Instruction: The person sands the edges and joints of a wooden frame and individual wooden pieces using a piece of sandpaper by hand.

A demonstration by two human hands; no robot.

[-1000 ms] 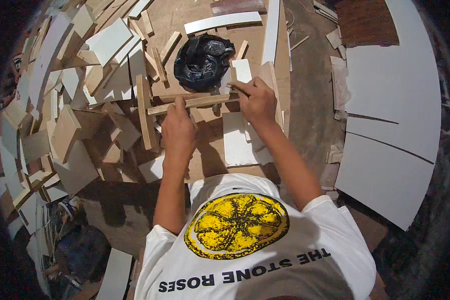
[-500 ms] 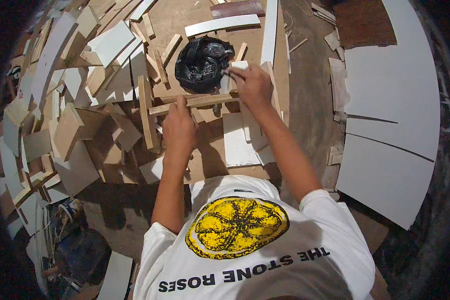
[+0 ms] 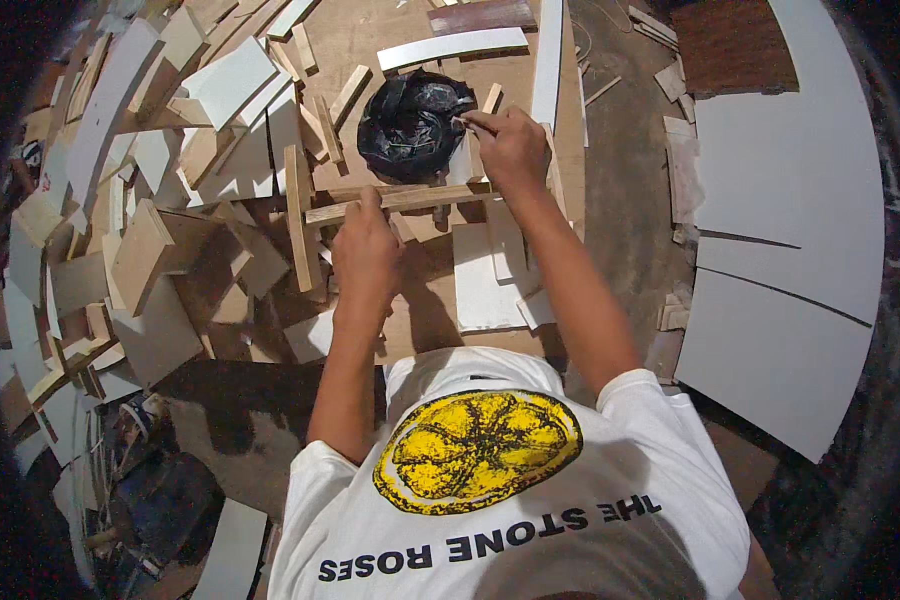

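My left hand [image 3: 367,245] is closed around a narrow wooden batten [image 3: 425,200], its thumb or finger lying along the top. The batten lies crosswise in front of me, its left end by an upright wooden strip [image 3: 298,220]. My right hand [image 3: 515,150] is raised over the batten's right end, finger and thumb pinched together. Whatever sits in that pinch is too small to make out. Just left of those fingertips rests a crumpled black plastic bag [image 3: 410,140] with its mouth spread, a few thin light bits inside. Below the batten a dark object [image 3: 441,217] partly shows.
Wood and white board offcuts [image 3: 160,250] pile up on the left. White panels [image 3: 490,285] lie near my side of the brown worktable [image 3: 425,335]. A long white strip [image 3: 547,70] runs along its right edge. Large white sheets [image 3: 780,180] stand farther right, past the floor.
My right hand has lifted slightly away from me beside the bag, its fingers drawn into a pinch. The left hand stays on the batten. The whole view has shifted a little.
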